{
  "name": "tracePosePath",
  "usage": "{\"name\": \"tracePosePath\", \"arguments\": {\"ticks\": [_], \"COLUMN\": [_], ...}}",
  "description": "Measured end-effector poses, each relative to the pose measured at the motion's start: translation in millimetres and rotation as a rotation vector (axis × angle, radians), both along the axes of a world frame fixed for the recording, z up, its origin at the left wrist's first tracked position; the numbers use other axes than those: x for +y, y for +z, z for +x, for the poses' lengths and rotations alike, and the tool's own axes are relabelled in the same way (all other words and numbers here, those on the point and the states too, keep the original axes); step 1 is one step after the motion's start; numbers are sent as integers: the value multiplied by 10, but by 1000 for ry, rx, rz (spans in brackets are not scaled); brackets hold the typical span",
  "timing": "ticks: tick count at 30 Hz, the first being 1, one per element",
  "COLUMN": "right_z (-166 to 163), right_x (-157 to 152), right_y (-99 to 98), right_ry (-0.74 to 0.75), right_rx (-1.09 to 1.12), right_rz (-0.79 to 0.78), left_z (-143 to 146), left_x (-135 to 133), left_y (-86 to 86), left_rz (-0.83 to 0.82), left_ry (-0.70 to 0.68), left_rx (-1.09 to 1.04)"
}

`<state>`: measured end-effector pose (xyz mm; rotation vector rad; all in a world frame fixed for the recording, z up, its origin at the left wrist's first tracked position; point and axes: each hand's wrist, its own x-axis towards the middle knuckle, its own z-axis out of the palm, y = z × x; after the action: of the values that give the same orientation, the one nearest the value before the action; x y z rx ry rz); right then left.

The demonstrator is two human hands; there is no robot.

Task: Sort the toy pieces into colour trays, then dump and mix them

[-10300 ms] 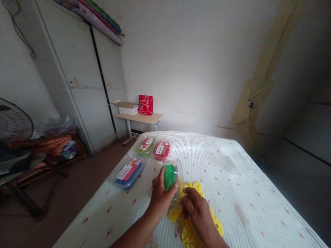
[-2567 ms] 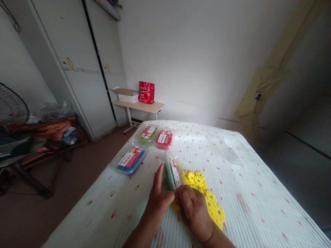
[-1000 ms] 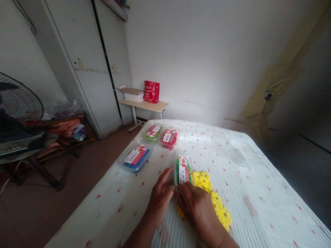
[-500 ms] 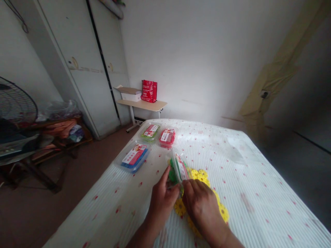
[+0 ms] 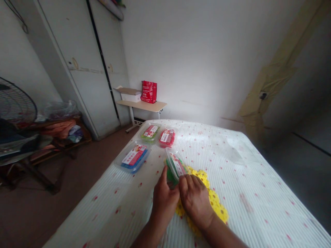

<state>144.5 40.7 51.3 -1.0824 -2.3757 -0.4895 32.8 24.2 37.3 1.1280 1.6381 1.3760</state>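
Here, head view:
Held thing: a clear plastic box with green pieces inside and a red-and-white label (image 5: 174, 167), raised just above the bed, over the near end of the yellow pieces.
Its direction: tilted on edge, labelled lid turned up and to the right; long axis runs from the hands away toward the far left.
Left hand (image 5: 164, 196): its grip is clamped on the near left side of the box, forefinger stretched along the green side.
Right hand (image 5: 194, 199): its grip is closed on the near right corner of the lid, touching the left hand.
Under the hands: flat yellow flower-shaped plastic pieces (image 5: 216, 203), spread on the bed to the right and toward the near edge.
Bed: a white ribbed bedspread with small red spots (image 5: 248, 193).
Other boxes: a clear box of blue pieces (image 5: 132, 158) near the left edge; a light green one (image 5: 149, 132) and a red one (image 5: 167, 136) side by side beyond it, all lying flat, well apart from the hands.
Loose lid: a clear plastic tray (image 5: 238, 153) toward the far right.
Open room: bare bedspread to the right of the yellow pieces and between the held box and the far end; the left edge of the bed is near the blue box.
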Motion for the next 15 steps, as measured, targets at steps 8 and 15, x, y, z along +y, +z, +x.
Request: {"name": "tracePosePath", "arguments": {"ticks": [8, 15], "right_z": [45, -18], "right_x": [56, 128], "right_y": [-23, 4], "right_ry": [215, 225], "right_rx": [83, 175], "right_rz": [-117, -171], "left_z": [-88, -247], "left_x": [-13, 28], "left_y": [-93, -130], "left_rz": [27, 22], "left_ry": [-63, -142], "left_rx": [-267, -464]}}
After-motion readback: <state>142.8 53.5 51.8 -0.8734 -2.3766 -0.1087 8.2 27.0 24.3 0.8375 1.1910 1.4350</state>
